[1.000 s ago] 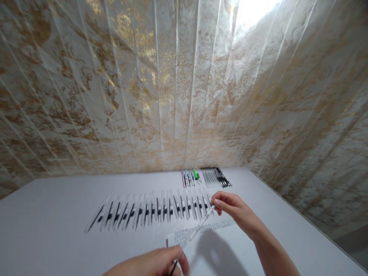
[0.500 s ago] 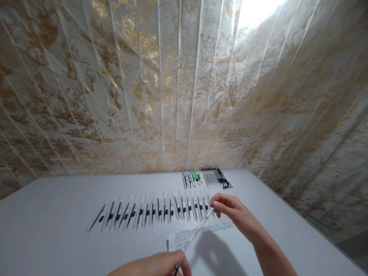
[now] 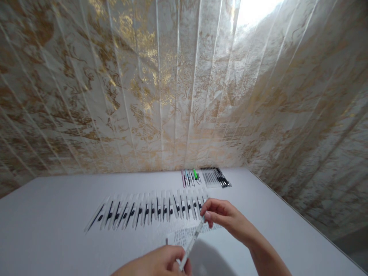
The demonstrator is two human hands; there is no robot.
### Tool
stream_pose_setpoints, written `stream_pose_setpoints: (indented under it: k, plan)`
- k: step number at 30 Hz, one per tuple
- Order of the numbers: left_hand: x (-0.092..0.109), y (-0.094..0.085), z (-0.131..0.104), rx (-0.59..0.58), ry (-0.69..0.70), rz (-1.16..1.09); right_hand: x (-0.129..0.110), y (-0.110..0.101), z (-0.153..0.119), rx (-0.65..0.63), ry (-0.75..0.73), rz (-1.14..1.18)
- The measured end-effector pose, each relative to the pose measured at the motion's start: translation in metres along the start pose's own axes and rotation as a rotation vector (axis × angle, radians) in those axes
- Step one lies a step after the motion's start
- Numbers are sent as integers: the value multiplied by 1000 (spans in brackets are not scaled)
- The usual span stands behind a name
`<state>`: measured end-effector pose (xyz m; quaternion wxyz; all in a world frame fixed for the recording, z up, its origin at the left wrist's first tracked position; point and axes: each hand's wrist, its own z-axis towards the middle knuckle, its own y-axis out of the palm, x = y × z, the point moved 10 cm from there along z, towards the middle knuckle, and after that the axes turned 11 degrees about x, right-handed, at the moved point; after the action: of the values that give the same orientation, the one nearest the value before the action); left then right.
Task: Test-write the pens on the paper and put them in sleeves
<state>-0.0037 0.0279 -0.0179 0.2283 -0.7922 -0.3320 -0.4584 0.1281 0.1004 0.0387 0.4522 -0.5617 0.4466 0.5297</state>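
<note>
My right hand [image 3: 222,216] pinches the upper end of a slim pale pen [image 3: 193,242] between thumb and fingertips. The pen slants down to the left, with a greenish tint at its top. Around its lower end my left hand [image 3: 169,260] is closed, at the bottom edge of the view. Below both hands lies a sheet of paper [image 3: 230,245] with lines of handwriting along its far edge. The lower tip of the pen is partly hidden by my left fingers.
Beyond my hands runs a long row of clear pen parts [image 3: 143,211] with dark thin sticks and small black pieces. Farther back lie several coloured pens [image 3: 188,178] with a green marker [image 3: 195,174]. A group of black pens [image 3: 221,178] sits beside them. Patterned curtain [image 3: 161,96] hangs behind the white table [image 3: 57,214].
My right hand has moved left and slightly down, closer to my left hand. The pen stands steeper, and the dark end that showed below my left fingers is out of sight.
</note>
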Motion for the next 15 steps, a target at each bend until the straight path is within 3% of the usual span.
stream_pose_setpoints:
  k: [4,8,15]
  plan:
    - [12,4,6,-63,4,-390,26,26,4,-97,112,191]
    - [10,14,12,-176,-39,-631,51,39,9,-129,164,276]
    - [7,30,9,-286,-116,-852,66,34,16,-105,194,390]
